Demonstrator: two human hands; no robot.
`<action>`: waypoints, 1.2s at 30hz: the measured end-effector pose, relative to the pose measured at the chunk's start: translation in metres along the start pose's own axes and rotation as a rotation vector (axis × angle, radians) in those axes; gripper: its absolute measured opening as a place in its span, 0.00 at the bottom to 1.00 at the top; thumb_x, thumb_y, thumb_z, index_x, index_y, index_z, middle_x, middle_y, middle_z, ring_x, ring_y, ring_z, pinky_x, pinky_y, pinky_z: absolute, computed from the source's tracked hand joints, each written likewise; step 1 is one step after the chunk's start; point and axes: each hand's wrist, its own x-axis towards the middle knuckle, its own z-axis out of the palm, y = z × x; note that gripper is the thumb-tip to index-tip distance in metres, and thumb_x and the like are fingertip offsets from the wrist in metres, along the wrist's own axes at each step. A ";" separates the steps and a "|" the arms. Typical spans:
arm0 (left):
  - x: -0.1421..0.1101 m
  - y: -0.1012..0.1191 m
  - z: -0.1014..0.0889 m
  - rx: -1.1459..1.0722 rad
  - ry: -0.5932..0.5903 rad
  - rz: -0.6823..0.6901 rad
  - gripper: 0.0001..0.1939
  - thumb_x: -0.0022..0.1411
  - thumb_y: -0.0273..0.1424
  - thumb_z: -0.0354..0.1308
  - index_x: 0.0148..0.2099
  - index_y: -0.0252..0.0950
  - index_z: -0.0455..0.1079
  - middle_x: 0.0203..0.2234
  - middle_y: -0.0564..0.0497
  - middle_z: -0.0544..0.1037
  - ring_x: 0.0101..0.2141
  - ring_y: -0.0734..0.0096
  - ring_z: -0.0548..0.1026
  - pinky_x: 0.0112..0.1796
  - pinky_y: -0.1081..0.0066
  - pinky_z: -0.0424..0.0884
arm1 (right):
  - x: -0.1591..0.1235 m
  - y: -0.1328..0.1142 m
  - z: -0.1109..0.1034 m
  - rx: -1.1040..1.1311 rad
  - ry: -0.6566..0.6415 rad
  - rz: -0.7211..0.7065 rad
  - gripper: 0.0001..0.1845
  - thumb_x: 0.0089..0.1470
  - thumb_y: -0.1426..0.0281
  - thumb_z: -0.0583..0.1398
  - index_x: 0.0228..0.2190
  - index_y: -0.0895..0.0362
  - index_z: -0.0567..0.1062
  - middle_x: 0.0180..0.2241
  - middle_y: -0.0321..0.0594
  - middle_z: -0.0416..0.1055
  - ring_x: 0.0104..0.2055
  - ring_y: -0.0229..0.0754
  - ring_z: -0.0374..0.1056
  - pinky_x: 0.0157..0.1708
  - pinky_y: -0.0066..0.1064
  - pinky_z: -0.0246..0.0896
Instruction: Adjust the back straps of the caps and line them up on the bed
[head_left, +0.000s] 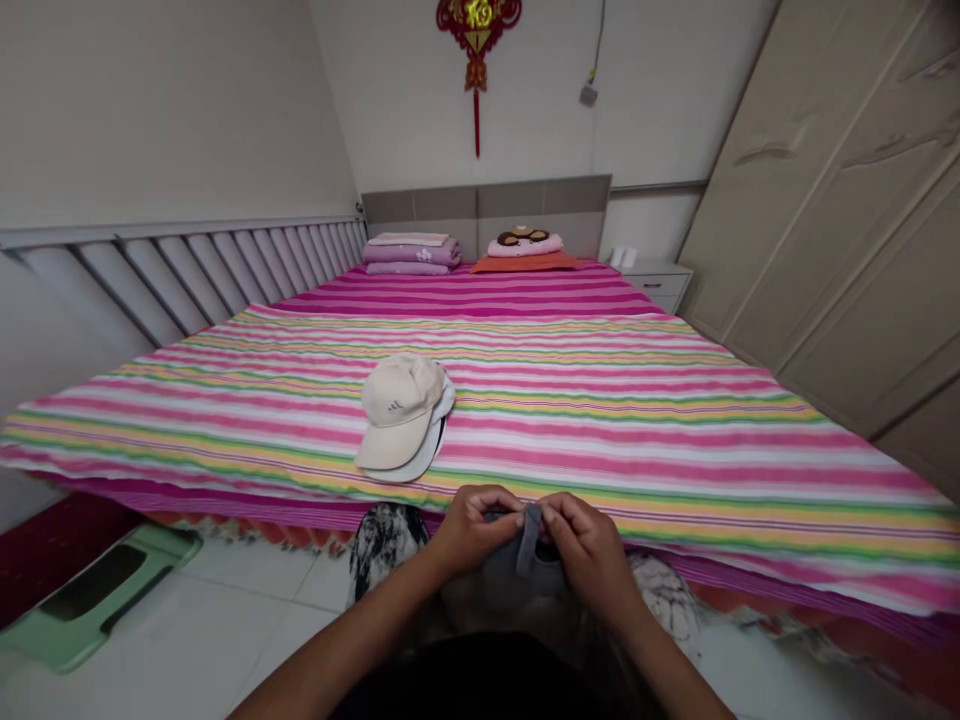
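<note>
Your left hand (476, 530) and right hand (596, 560) pinch the grey cap (499, 575) between thumbs and fingers, at its strap (528, 545) and the edge beside it. The cap is low over your lap, just in front of the bed (570, 440). Ahead and to the left of your hands, a beige cap (397, 400) lies on the bed, partly covering a white cap (420, 462). Far ahead and right of your hands, the nightstand (660, 270) has its drawers closed, so you can't see what they hold; small white things (624, 257) stand on top.

Bedroom — striped bed (540, 370); pillows (411, 254)
</note>
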 end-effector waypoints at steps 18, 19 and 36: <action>0.004 -0.015 0.008 -0.269 0.090 -0.274 0.06 0.42 0.30 0.61 0.24 0.32 0.72 0.19 0.52 0.74 0.22 0.76 0.68 0.26 0.76 0.63 | 0.007 0.015 0.006 0.109 0.005 0.182 0.10 0.54 0.69 0.50 0.30 0.59 0.69 0.17 0.37 0.69 0.19 0.38 0.66 0.19 0.27 0.61; 0.005 -0.016 0.008 -0.304 0.096 -0.292 0.07 0.42 0.31 0.62 0.24 0.31 0.71 0.19 0.52 0.73 0.22 0.76 0.67 0.26 0.76 0.62 | 0.008 0.017 0.007 0.189 0.001 0.239 0.10 0.54 0.68 0.49 0.30 0.59 0.68 0.16 0.35 0.68 0.18 0.38 0.66 0.18 0.26 0.60; 0.009 -0.033 0.004 -0.369 0.092 -0.437 0.08 0.42 0.30 0.62 0.22 0.30 0.69 0.15 0.55 0.70 0.18 0.81 0.63 0.23 0.78 0.58 | 0.009 0.014 0.009 -0.642 0.018 -0.354 0.11 0.54 0.76 0.51 0.25 0.58 0.71 0.24 0.40 0.67 0.25 0.39 0.60 0.26 0.29 0.52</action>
